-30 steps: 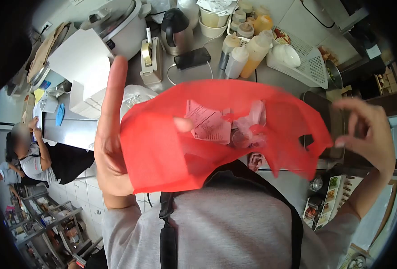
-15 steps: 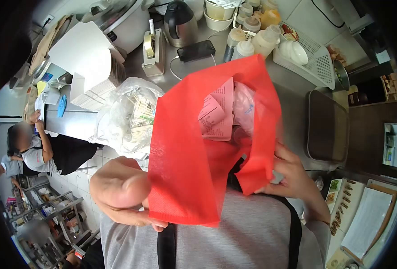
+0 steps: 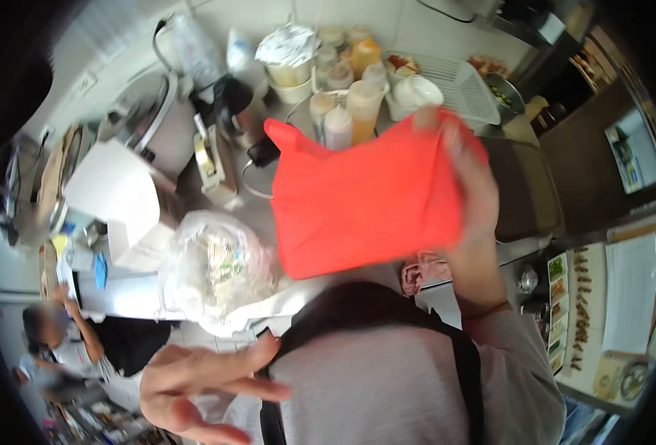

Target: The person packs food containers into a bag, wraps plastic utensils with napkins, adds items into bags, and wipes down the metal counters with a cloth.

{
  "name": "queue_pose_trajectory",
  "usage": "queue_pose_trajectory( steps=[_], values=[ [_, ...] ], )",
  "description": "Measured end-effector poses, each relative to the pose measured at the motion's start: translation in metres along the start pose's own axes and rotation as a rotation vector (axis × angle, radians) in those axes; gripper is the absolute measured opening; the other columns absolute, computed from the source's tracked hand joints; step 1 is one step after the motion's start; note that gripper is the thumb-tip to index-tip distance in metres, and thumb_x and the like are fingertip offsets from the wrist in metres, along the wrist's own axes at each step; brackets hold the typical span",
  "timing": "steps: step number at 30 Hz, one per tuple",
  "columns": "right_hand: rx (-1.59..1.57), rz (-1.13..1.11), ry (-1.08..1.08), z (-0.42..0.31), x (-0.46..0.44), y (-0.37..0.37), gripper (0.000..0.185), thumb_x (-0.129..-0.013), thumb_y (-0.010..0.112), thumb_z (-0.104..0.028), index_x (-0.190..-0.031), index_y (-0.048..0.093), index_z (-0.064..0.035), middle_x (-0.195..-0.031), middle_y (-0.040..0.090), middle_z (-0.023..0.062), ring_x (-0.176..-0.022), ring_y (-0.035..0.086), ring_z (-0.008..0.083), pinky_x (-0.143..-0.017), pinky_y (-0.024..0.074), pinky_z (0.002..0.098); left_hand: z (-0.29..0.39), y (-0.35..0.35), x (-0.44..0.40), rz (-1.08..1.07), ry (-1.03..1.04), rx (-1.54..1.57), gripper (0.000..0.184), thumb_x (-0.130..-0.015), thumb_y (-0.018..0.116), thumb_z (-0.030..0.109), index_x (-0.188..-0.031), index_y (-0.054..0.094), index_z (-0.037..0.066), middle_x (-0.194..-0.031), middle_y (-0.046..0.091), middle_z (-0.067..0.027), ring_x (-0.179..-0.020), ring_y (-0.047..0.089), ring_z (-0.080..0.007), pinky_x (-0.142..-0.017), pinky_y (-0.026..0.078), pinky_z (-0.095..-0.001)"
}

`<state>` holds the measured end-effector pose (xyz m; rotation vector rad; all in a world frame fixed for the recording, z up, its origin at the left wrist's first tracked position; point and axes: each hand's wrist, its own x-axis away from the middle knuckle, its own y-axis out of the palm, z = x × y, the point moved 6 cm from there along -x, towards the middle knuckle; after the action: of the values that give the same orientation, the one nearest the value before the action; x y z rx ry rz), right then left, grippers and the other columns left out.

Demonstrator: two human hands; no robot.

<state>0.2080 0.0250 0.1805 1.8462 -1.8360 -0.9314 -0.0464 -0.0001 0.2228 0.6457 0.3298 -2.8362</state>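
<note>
A red fabric bag (image 3: pixel 365 196) hangs over the counter in front of me, its side facing the camera and its contents hidden. My right hand (image 3: pixel 472 182), blurred, is closed on the bag's right end near the top. Low at the left, away from the bag, my left hand (image 3: pixel 202 389) holds nothing and its fingers are spread. Between that hand and the counter's back lies a clear plastic bag (image 3: pixel 220 263) filled with thin wrapped items.
A stack of white cartons (image 3: pixel 131 208) and a tape dispenser (image 3: pixel 213 159) stand at the left. Farther back are a kettle (image 3: pixel 239 111) and several squeeze bottles (image 3: pixel 365 107). A dark tray (image 3: pixel 521 185) lies to the right. Another person (image 3: pixel 68 341) stands at the far left.
My left hand has let go of the red bag and dropped lower. The bag has moved up and turned, hiding its opening and the pink papers inside. My right hand has risen with it.
</note>
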Motion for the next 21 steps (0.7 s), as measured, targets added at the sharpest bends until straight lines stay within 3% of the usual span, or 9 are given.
queue_pose_trajectory(
  steps=[1, 3, 5, 6, 7, 10, 12, 16, 21],
  values=[
    [-0.090, 0.016, -0.126, -0.014, -0.008, -0.013, 0.023, -0.092, 0.058, -0.017, -0.109, 0.059, -0.0015, -0.102, 0.064, 0.0056, -0.092, 0.062, 0.0148, -0.080, 0.0503, 0.0305, 0.003, -0.003, 0.008, 0.056, 0.089, 0.002, 0.067, -0.095, 0.047, 0.014, -0.150, 0.007, 0.014, -0.135, 0.041, -0.0295, -0.071, 0.062, -0.0169, -0.046, 0.047, -0.0213],
    [-0.089, -0.065, -0.282, -0.052, -0.014, -0.028, 0.025, -0.098, 0.045, -0.017, -0.114, 0.055, -0.0012, -0.106, 0.062, 0.0055, -0.095, 0.060, 0.0154, -0.086, 0.0475, 0.0292, -0.027, -0.017, 0.069, -0.190, -0.633, 0.382, 0.061, -0.095, 0.046, 0.014, -0.148, 0.015, 0.008, -0.127, 0.049, -0.0281, -0.086, 0.062, -0.0225, -0.056, 0.049, -0.0260],
    [-0.120, -0.077, -0.290, -0.086, -0.022, -0.042, 0.025, -0.098, 0.044, -0.015, -0.116, 0.055, -0.0014, -0.105, 0.062, 0.0057, -0.095, 0.060, 0.0161, -0.085, 0.0482, 0.0304, -0.040, -0.024, 0.072, -0.190, -0.825, 0.348, 0.058, -0.094, 0.047, 0.012, -0.146, 0.023, 0.004, -0.119, 0.056, -0.0262, -0.098, 0.061, -0.0266, -0.068, 0.050, -0.0307],
    [-0.145, -0.084, -0.285, -0.097, -0.022, -0.046, 0.025, -0.098, 0.044, -0.014, -0.117, 0.055, -0.0016, -0.104, 0.063, 0.0059, -0.095, 0.060, 0.0165, -0.085, 0.0485, 0.0310, -0.041, -0.024, 0.059, -0.065, -0.645, 0.161, 0.057, -0.093, 0.049, 0.010, -0.144, 0.025, 0.002, -0.115, 0.058, -0.0248, -0.102, 0.060, -0.0280, -0.074, 0.050, -0.0330],
    [0.013, 0.072, -0.352, -0.117, -0.020, -0.046, 0.020, -0.092, 0.058, -0.018, -0.103, 0.062, -0.0019, -0.098, 0.066, 0.0068, -0.089, 0.063, 0.0169, -0.082, 0.0498, 0.0313, -0.033, -0.027, 0.046, 0.065, -0.458, -0.020, 0.056, -0.093, 0.050, 0.008, -0.143, 0.028, 0.001, -0.111, 0.060, -0.0235, -0.106, 0.058, -0.0293, -0.081, 0.049, -0.0353],
    [0.029, -0.101, -0.443, -0.186, -0.012, -0.058, 0.024, -0.097, 0.046, -0.011, -0.116, 0.055, 0.0013, -0.109, 0.063, 0.0127, -0.101, 0.061, 0.0227, -0.090, 0.0500, 0.0348, -0.035, -0.030, 0.054, 0.084, -0.549, 0.011, 0.052, -0.092, 0.051, 0.008, -0.141, 0.033, 0.000, -0.113, 0.059, -0.0204, -0.106, 0.057, -0.0275, -0.090, 0.046, -0.0376],
    [0.145, -0.142, -0.342, -0.242, -0.010, -0.070, 0.026, -0.096, 0.046, -0.009, -0.116, 0.054, 0.0038, -0.111, 0.062, 0.0161, -0.102, 0.061, 0.0257, -0.094, 0.0492, 0.0369, -0.039, -0.032, 0.067, 0.024, -0.702, 0.079, 0.052, -0.091, 0.055, 0.012, -0.138, 0.037, -0.001, -0.116, 0.058, -0.0189, -0.109, 0.056, -0.0271, -0.091, 0.046, -0.0380],
    [0.379, 0.119, -0.414, -0.388, 0.011, -0.183, 0.024, -0.095, 0.046, -0.010, -0.113, 0.055, 0.0036, -0.108, 0.064, 0.0161, -0.099, 0.062, 0.0268, -0.092, 0.0503, 0.0400, -0.055, -0.026, 0.060, -0.166, -0.771, 0.082, 0.052, -0.085, 0.066, 0.017, -0.130, 0.046, -0.001, -0.124, 0.054, -0.0177, -0.116, 0.051, -0.0273, -0.094, 0.043, -0.0390],
    [0.368, 0.466, -0.502, -0.467, 0.045, -0.279, 0.019, -0.093, 0.053, -0.015, -0.103, 0.062, -0.0003, -0.103, 0.066, 0.0127, -0.097, 0.063, 0.0236, -0.089, 0.0508, 0.0374, -0.065, -0.023, 0.040, -0.239, -0.540, 0.046, 0.061, -0.072, 0.080, 0.015, -0.124, 0.052, 0.001, -0.129, 0.050, -0.0191, -0.117, 0.049, -0.0325, -0.097, 0.039, -0.0435]
  ],
)
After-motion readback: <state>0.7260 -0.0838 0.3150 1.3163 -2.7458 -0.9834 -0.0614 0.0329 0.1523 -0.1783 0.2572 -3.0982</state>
